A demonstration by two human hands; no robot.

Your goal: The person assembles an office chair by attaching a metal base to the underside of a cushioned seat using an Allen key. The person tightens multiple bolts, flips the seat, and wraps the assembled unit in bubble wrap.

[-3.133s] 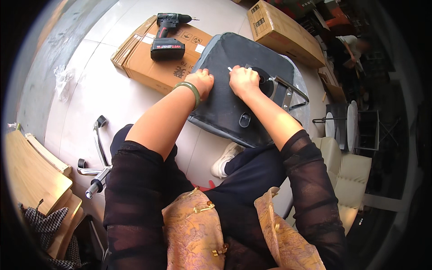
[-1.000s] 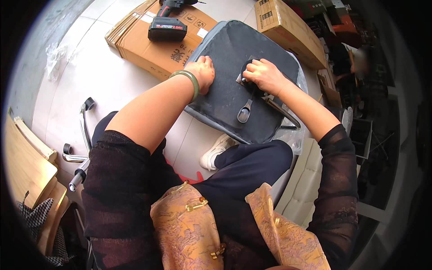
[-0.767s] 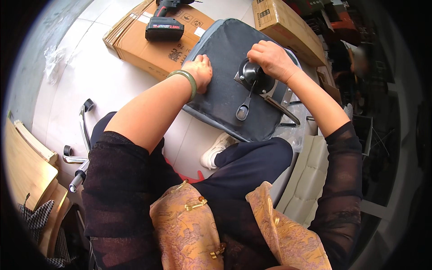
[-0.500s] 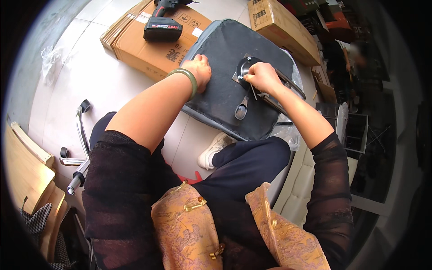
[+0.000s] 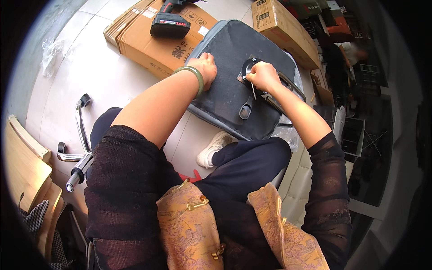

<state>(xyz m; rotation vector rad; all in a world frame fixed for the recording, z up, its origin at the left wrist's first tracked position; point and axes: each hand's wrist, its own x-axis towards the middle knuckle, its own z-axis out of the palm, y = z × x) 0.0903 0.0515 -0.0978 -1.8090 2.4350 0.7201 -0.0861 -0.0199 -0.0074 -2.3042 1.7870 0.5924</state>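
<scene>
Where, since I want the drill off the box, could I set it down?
Widest: the pale floor between that cardboard box, plastic wrap and chrome wheeled base. A smaller gap lies on the dark cushion between the left hand and black disc. Crowded: around the right hand, disc and bars.

Floor (image 5: 90,67): pale, glossy tile, joint lines visible. Directly on it stand a flat brown carton (image 5: 148,47), itself bearing a cordless drill (image 5: 170,27), and, farther right, a second brown carton (image 5: 285,36). Also on the tile: crumpled clear plastic film (image 5: 51,56), left; a chrome chair base (image 5: 82,165) with black casters; a worn white shoe (image 5: 212,150).
</scene>
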